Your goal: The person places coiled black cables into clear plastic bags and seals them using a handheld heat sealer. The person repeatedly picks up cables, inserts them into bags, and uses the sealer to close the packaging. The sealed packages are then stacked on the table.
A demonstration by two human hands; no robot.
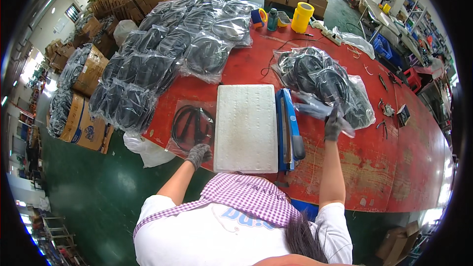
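Observation:
My left hand (199, 155), in a grey glove, has its fingers closed on the near right corner of a clear plastic bag (173, 143). Inside that bag lies a coiled black cable (181, 127), flat on the table. My right hand (333, 126), also gloved, is closed around a clear plastic bag (315, 107) smeared by motion; what it contains is hard to make out. This bag is beside a heap of bagged black cables (310, 69). Between my hands lie a white foam block (246, 128) and a long blue heat sealer (290, 128).
Many bagged cable coils (167, 44) cover the far left of the red table (364, 167). Tape rolls, including a yellow one (302, 17), and a dark bottle (272, 19) stand at the back. Pliers (383, 83) lie right. Cardboard boxes (91, 123) stand left.

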